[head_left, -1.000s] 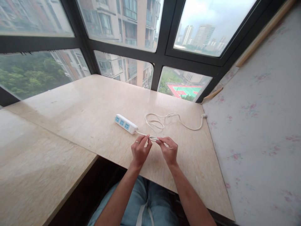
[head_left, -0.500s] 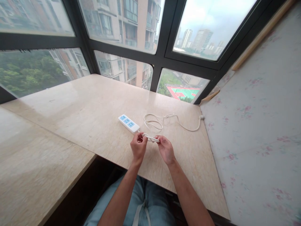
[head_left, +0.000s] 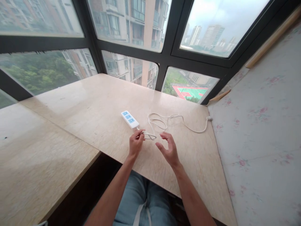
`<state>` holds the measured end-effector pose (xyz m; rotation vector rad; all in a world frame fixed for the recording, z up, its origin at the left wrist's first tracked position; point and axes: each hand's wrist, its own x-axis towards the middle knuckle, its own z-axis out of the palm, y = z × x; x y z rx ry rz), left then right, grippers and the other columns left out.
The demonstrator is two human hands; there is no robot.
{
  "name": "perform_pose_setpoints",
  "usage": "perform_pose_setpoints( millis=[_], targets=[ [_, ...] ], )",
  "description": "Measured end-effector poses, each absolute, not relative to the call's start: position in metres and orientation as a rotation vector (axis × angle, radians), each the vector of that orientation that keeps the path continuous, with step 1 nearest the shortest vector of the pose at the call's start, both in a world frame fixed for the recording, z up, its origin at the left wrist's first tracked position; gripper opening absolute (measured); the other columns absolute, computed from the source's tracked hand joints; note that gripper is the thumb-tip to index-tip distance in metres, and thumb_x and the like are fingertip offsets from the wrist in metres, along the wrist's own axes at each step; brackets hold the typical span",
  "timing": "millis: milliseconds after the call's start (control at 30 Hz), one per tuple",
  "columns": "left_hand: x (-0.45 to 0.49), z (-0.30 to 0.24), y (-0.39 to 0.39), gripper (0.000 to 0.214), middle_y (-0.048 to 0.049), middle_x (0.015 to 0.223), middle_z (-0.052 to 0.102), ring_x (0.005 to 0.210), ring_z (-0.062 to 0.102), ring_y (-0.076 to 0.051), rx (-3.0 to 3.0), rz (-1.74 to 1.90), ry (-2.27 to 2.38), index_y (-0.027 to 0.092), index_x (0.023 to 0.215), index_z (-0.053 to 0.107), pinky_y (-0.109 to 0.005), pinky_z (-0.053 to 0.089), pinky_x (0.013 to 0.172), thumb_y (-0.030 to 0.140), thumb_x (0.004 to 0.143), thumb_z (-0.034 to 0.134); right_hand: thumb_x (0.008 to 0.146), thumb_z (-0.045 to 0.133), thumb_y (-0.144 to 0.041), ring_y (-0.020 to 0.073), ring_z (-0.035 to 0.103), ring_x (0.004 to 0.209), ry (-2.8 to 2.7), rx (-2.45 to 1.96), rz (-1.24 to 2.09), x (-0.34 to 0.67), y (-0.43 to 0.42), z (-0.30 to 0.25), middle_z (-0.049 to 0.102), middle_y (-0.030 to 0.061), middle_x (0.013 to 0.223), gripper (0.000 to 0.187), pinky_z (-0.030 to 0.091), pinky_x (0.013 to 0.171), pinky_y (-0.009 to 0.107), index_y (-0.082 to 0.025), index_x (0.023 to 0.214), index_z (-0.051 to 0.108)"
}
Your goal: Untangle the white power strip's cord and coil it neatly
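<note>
A white power strip (head_left: 130,119) with blue sockets lies on the beige marble counter (head_left: 94,103). Its white cord (head_left: 162,121) loops across the counter and runs to the right wall, where it ends at a plug (head_left: 208,118). My left hand (head_left: 135,145) pinches a folded bit of the cord just beside the strip. My right hand (head_left: 168,150) hovers a little right of that fold, fingers spread and holding nothing.
Dark-framed windows (head_left: 164,59) stand behind the counter. A floral-papered wall (head_left: 258,125) closes the right side. A lower counter section (head_left: 35,163) lies at the left. My legs in jeans (head_left: 143,201) show below the counter edge.
My right hand has let go of the cord and opened, drawing back slightly. My left hand keeps its pinch on the fold near the strip.
</note>
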<state>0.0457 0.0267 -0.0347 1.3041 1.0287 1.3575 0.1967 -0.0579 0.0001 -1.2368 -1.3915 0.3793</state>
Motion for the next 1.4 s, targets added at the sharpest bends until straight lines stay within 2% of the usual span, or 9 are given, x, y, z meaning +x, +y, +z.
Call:
perform_pose_setpoints(
  millis=[100,200,367,567,833,1033,1167,1300,1400],
  targets=[
    [0.047,-0.032,0.025,0.02,-0.0026,0.081,0.067,0.069,0.061,-0.014,1.501,1.277,0.899,0.018,0.092,0.074,-0.025,0.052,0.063,0.024,0.081,0.058,0.088,0.065,-0.034,0.0239,0.058,0.103,-1.7,-1.301,0.197,0.188,-0.045,0.009,0.064,0.0092,0.107,0.031,0.048,0.09,0.039,-0.024,0.118,0.06],
    [0.047,-0.028,0.024,0.017,-0.0017,0.074,0.064,0.071,0.059,-0.015,1.655,1.232,0.804,0.018,0.085,0.074,-0.026,0.05,0.068,0.022,0.082,0.058,0.093,0.058,-0.032,0.0208,0.062,0.084,-1.913,-1.424,0.179,0.186,-0.034,0.017,0.066,0.0062,0.089,0.023,0.048,0.074,0.032,-0.025,0.113,0.064],
    [0.048,-0.026,0.021,0.023,-0.0027,0.078,0.064,0.071,0.061,-0.014,1.577,1.148,0.806,0.019,0.094,0.073,-0.026,0.05,0.067,0.022,0.084,0.052,0.093,0.058,-0.033,0.0189,0.062,0.076,-2.007,-1.518,0.229,0.193,-0.036,0.019,0.066,0.0058,0.091,0.019,0.044,0.063,0.027,-0.027,0.11,0.066],
    [0.051,-0.024,0.017,0.037,0.0048,0.066,0.053,0.049,0.056,-0.008,1.265,1.074,0.781,0.017,0.114,0.064,-0.022,0.05,0.051,0.03,0.08,0.061,0.096,0.051,-0.034,0.02,0.064,0.076,-1.908,-1.58,0.274,0.198,-0.046,0.013,0.069,0.0067,0.087,0.017,0.043,0.064,0.028,-0.024,0.098,0.065],
    [0.049,-0.016,0.018,0.049,0.0096,0.065,0.048,0.035,0.047,-0.004,1.137,1.213,0.962,0.017,0.117,0.057,-0.016,0.039,0.032,0.017,0.068,0.063,0.091,0.055,-0.031,0.018,0.065,0.069,-1.719,-1.479,0.736,0.196,-0.047,0.012,0.071,0.0018,0.078,0.014,0.045,0.064,0.028,-0.023,0.1,0.062],
    [0.049,-0.014,0.018,0.038,0.0081,0.059,0.055,0.037,0.053,-0.008,1.091,1.356,1.168,0.014,0.103,0.06,-0.018,0.044,0.035,0.019,0.066,0.067,0.078,0.059,-0.021,0.0144,0.058,0.062,-1.628,-1.534,0.715,0.205,-0.042,0.012,0.062,-0.0022,0.067,0.002,0.044,0.062,0.026,-0.022,0.076,0.059],
    [0.047,-0.015,0.018,0.041,0.0028,0.064,0.064,0.051,0.067,-0.016,1.069,1.411,1.19,0.015,0.098,0.061,-0.024,0.054,0.046,0.03,0.064,0.079,0.072,0.061,-0.022,0.0152,0.06,0.064,-1.368,-1.513,0.874,0.213,-0.038,0.005,0.064,-0.0011,0.07,0.008,0.046,0.062,0.027,-0.022,0.071,0.053],
    [0.046,-0.017,0.018,0.047,0.0008,0.067,0.068,0.056,0.069,-0.018,1.077,1.342,1.096,0.017,0.1,0.056,-0.023,0.052,0.046,0.036,0.066,0.081,0.068,0.064,-0.025,0.0195,0.067,0.076,-1.049,-1.297,1.146,0.215,-0.035,0.002,0.07,0.0017,0.078,0.019,0.051,0.074,0.034,-0.023,0.068,0.046],
    [0.047,-0.021,0.016,0.042,0.0008,0.067,0.067,0.058,0.069,-0.017,1.131,1.354,1.018,0.017,0.099,0.055,-0.025,0.055,0.053,0.037,0.07,0.079,0.063,0.063,-0.019,0.0158,0.063,0.064,-0.937,-1.216,1.22,0.215,-0.034,0.001,0.068,-0.001,0.072,0.02,0.05,0.07,0.032,-0.022,0.065,0.043]
  ],
)
